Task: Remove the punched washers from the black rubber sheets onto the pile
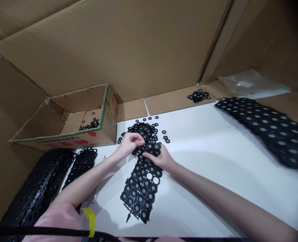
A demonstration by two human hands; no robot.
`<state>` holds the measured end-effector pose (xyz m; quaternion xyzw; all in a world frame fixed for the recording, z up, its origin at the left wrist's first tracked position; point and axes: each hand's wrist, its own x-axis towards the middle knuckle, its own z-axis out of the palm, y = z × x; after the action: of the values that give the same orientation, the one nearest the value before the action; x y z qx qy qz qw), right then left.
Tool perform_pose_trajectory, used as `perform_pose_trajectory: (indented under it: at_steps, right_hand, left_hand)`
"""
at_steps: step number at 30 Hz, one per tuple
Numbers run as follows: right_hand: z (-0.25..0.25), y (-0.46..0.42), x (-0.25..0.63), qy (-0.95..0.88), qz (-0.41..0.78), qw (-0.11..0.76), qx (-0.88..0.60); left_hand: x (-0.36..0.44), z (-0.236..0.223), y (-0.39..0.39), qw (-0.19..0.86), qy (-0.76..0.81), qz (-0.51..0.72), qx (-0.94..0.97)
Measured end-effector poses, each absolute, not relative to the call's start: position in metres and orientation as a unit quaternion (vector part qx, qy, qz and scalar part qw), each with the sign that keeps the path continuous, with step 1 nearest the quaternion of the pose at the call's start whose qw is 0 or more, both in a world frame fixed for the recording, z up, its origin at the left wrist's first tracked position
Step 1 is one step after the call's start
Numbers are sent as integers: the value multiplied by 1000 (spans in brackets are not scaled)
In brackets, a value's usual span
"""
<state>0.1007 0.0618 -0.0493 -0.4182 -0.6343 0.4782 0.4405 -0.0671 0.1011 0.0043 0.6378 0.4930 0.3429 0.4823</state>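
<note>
A black rubber sheet of joined rings (138, 191) lies lengthwise on the white table, its far end lifted and curled. My right hand (162, 158) grips that far end, thumb on the near side and fingers behind it. Two of the sheet's round places show white through. At the sheet's upper left edge my left hand (131, 144) is closed in a pinch; the small dark piece at its fingertips is too small to name. Just beyond both hands is a heap of loose black rings (141, 129), with several scattered around it.
An open cardboard box (111, 117) at the left holds more black rings. Stacked black sheets (35, 191) and a smaller sheet (84, 163) lie left. On the right are a long ring sheet (267, 127) and a plastic bag (252, 84). A small ring pile (198, 96) sits behind.
</note>
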Motion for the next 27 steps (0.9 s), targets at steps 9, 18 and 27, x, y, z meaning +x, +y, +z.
perform_pose_trajectory:
  at_steps: [9, 18, 27]
  right_hand:
    - [-49, 58, 100, -630, 494, 419, -429]
    - [-47, 62, 106, -574, 547, 446, -416]
    - [-54, 72, 106, -592, 524, 459, -405]
  left_hand:
    - [-90, 15, 136, 367, 510, 437, 644]
    - [-90, 5, 134, 222, 484, 381, 756]
    - [-48, 17, 100, 161, 267, 332, 890]
